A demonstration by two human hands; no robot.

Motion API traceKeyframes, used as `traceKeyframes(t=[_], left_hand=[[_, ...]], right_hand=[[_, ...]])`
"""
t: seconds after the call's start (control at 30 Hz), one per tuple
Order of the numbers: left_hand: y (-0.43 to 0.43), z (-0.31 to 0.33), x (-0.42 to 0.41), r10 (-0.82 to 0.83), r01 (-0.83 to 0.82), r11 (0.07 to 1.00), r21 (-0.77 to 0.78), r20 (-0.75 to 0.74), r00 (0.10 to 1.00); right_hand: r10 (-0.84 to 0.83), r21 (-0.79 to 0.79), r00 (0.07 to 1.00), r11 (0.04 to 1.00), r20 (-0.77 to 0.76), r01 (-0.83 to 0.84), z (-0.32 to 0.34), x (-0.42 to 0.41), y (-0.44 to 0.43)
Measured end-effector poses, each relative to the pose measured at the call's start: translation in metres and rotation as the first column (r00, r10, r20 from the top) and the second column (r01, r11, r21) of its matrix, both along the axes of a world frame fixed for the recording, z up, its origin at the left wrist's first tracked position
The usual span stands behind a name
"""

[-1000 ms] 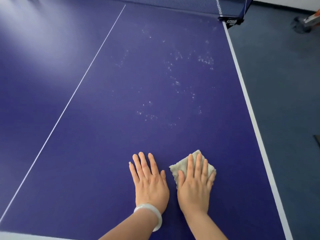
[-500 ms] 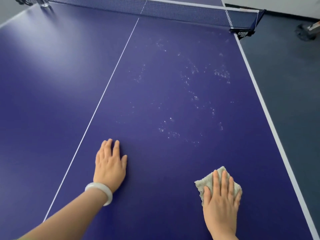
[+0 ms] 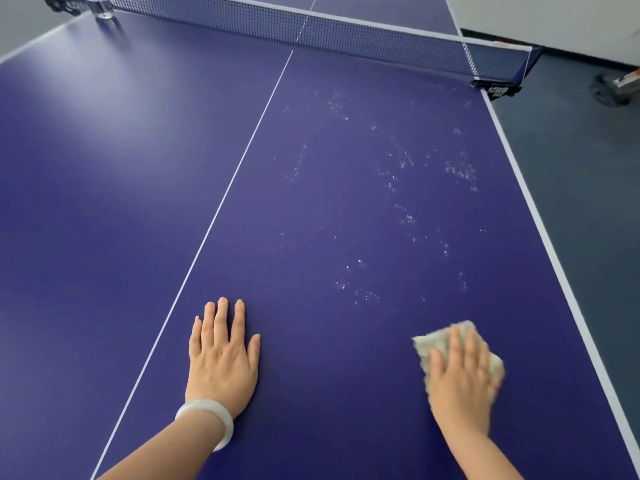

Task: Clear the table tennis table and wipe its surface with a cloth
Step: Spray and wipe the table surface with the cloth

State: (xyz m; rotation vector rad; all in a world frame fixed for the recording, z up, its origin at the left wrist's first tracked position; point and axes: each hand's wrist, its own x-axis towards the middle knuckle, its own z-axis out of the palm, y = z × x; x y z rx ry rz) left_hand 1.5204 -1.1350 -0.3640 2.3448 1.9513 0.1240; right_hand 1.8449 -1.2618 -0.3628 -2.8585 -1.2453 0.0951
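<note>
The blue table tennis table (image 3: 104, 202) fills the view, with a white centre line. My right hand (image 3: 462, 379) lies flat with straight fingers on a folded beige cloth (image 3: 429, 342), pressing it onto the near right part of the surface; the hand looks motion-blurred. My left hand (image 3: 221, 355), with a white bangle on the wrist, rests flat on the table just right of the centre line. White droplets or specks (image 3: 398, 209) are scattered over the right half beyond the cloth.
The net (image 3: 311, 27) spans the far end, its clamp (image 3: 498, 90) at the right edge. A clear glass-like object (image 3: 100, 8) stands by the net at far left. Grey floor lies right of the table, with a dark object (image 3: 609, 93) on it.
My hands, side by side a second ago, have spread apart: the left one went left toward the centre line, the right one slid the cloth right. The view has tilted up to show the net.
</note>
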Motion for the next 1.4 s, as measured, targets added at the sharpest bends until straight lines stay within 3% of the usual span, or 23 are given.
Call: traceKeyframes(t=[0.07,0.13,0.23,0.33,0.4,0.47,0.53,0.6,0.63,0.73,0.87,1.07,1.13,1.3,1.4], left_hand=[[0.000,0.001,0.000,0.002,-0.002,1.000,-0.007,0.007,1.000],[0.000,0.001,0.001,0.002,-0.001,1.000,-0.026,0.013,1.000],[0.001,0.002,0.001,0.004,-0.003,0.999,-0.042,0.018,1.000],[0.001,0.003,0.001,0.006,-0.005,0.999,-0.053,0.019,1.000],[0.002,0.002,0.001,0.007,-0.006,0.998,-0.056,0.017,1.000],[0.002,0.000,0.000,0.000,0.000,0.999,-0.045,0.014,1.000],[0.001,-0.002,0.000,-0.008,0.009,0.999,-0.042,0.007,1.000],[0.001,-0.001,0.000,-0.010,0.010,0.999,-0.040,0.005,1.000],[0.001,0.000,0.000,-0.011,0.011,0.999,-0.037,0.006,1.000],[0.001,0.002,0.000,-0.012,0.013,0.998,-0.061,0.014,1.000],[0.001,0.002,-0.001,-0.018,0.019,0.997,-0.071,0.006,1.000],[0.004,0.010,-0.014,-0.087,0.092,0.995,-0.044,0.109,0.990],[0.009,0.014,-0.033,-0.091,0.092,0.996,-0.003,0.120,0.989],[0.030,0.009,-0.089,0.243,-0.242,0.970,-0.009,0.051,0.969],[0.028,0.004,-0.091,0.246,-0.245,0.969,-0.046,0.017,0.969]], right_hand=[[-0.186,-0.060,0.980,0.981,-0.069,0.182,0.008,-0.009,0.000],[-0.187,-0.063,0.979,0.981,-0.082,0.182,0.010,-0.043,0.013],[0.116,0.013,0.989,0.993,-0.095,-0.115,0.004,-0.099,0.053],[0.492,-0.022,0.867,0.869,-0.080,-0.495,0.002,-0.115,0.096],[0.600,-0.059,0.799,0.797,-0.038,-0.601,0.002,-0.089,0.118],[0.510,-0.089,0.857,0.853,-0.073,-0.515,0.004,-0.048,0.125],[0.249,-0.079,0.967,0.964,-0.054,-0.253,0.006,-0.019,0.114],[0.029,-0.069,0.999,0.997,-0.035,-0.031,0.009,-0.021,0.095],[-0.004,-0.065,1.000,0.998,-0.024,0.002,0.008,-0.037,0.087],[0.168,0.012,0.986,0.986,-0.024,-0.167,0.002,-0.104,0.083],[0.492,0.033,0.870,0.871,-0.023,-0.491,-0.004,-0.158,0.125],[0.600,-0.030,0.800,0.799,-0.018,-0.600,-0.003,-0.134,0.153],[0.580,-0.036,0.815,0.814,-0.002,-0.580,-0.005,-0.129,0.152],[0.419,0.045,0.907,0.906,0.034,-0.420,-0.004,-0.162,0.125],[0.550,0.078,0.835,0.832,-0.003,-0.548,0.002,-0.207,0.108]])
